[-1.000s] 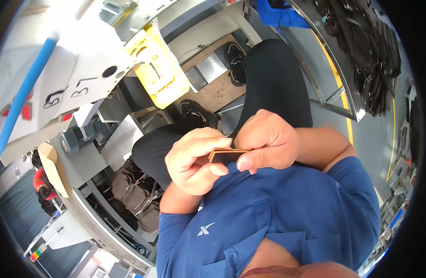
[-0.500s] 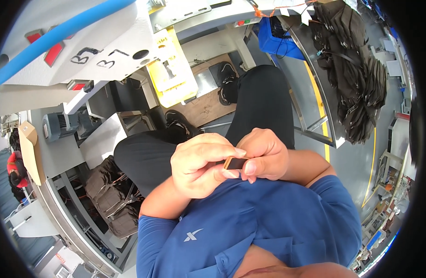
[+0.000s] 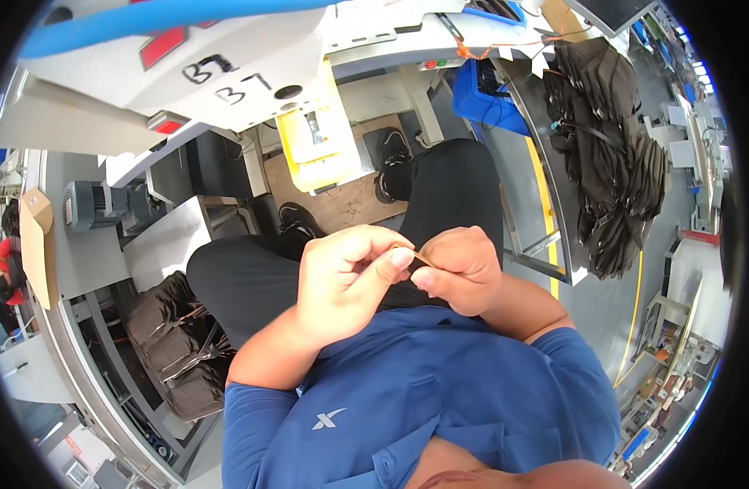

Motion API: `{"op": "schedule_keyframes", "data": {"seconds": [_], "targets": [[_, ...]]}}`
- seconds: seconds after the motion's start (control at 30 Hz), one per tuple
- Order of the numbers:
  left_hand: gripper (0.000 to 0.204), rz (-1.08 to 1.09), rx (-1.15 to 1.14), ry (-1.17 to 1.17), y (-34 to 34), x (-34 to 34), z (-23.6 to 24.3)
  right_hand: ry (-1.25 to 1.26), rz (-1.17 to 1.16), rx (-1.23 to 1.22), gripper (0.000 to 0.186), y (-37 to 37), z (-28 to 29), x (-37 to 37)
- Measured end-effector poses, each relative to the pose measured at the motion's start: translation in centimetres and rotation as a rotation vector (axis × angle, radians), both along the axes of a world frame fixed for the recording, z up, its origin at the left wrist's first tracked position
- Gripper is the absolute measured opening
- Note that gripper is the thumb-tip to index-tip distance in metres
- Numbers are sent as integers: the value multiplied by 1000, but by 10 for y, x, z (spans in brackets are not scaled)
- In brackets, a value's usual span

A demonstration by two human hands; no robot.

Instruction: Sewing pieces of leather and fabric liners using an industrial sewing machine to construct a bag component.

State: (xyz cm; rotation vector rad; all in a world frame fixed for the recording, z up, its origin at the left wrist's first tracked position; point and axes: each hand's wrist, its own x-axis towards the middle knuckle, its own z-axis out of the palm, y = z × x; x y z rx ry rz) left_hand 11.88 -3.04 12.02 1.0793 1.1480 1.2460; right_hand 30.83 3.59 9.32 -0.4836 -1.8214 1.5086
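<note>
A small, thin, dark piece with tan edges (image 3: 415,260) is pinched between my two hands above my lap. My left hand (image 3: 347,281) has its fingers curled round the piece's left end, thumb pressed on it. My right hand (image 3: 461,272) grips the other end with thumb and bent fingers. The piece is largely covered by my fingers. Just behind the hands are my black-trousered legs (image 3: 449,183).
A white machine (image 3: 228,57) with a blue hose (image 3: 171,16) stands ahead, a yellow part (image 3: 301,163) beneath. Blue bin (image 3: 468,94) and dark fabric pieces (image 3: 602,204) are right, folded bags (image 3: 179,346) lower left, a person in red (image 3: 6,265) far left.
Both hands still hold the piece, which has tilted, its right end lower, and is more covered by the left thumb. The view has shifted, so the machine and surroundings appear displaced.
</note>
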Motion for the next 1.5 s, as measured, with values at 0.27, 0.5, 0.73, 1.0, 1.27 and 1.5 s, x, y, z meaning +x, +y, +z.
{"op": "schedule_keyframes", "data": {"seconds": [0.27,0.5,0.73,1.0,1.27,1.5], "targets": [[10,61,-50,-201,-6,-4,-14,-29,96,-77,32,6,1,-6],[12,129,-78,-251,-15,-9,-28,-139,-136,29,22,6,4,-14],[9,156,-136,-398,-14,-18,-19,-200,-151,444,27,19,11,-28],[16,168,-9,-145,-22,-28,-25,-28,-95,-555,20,35,27,-46],[59,321,400,1291,55,-68,-12,3,-277,-345,18,74,30,-59],[67,299,369,1578,52,-67,6,20,-270,-370,12,69,23,-52]]}}
